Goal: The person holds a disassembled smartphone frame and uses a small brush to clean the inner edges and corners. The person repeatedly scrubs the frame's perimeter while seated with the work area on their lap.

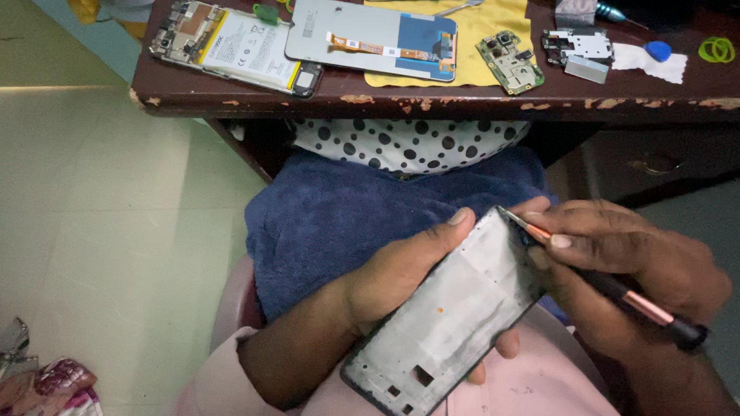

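Frame: phone frame (455, 308) lies over the lap, long axis from near-left to far-right.
Left hand (401, 270): fingers curled round the frame's left edge, thumb on top, clamping it.
Right hand (640, 262): fingers pinching a tool (609, 285).
Tool tip: touching the frame's far-right corner.
Room: open right; desk (432, 96) edge far, blue cloth (362, 208) between.
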